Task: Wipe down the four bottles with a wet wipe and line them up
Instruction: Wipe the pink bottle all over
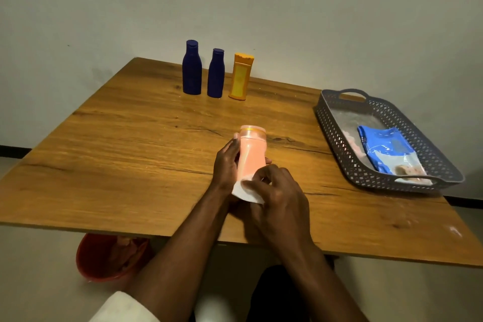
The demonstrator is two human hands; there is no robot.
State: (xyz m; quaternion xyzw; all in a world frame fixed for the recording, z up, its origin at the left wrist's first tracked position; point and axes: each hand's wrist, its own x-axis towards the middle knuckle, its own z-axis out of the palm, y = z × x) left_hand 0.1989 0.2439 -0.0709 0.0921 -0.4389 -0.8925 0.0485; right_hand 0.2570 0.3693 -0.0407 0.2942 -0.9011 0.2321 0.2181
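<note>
My right hand (274, 191) pinches a soft white wet wipe (245, 192) against the base of the smooth peach bottle (251, 155). My left hand (226, 165) wraps that bottle from its left, long axis running away from my fingers, cap farthest. Well beyond stand two dark-blue bottles (192, 68) and an orange bottle (240, 77), rowed upright.

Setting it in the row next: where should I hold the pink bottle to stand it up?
Grip the pink bottle round its narrow waist from the left side, as the left hand does now; the right hand and wipe cover its base.
</note>
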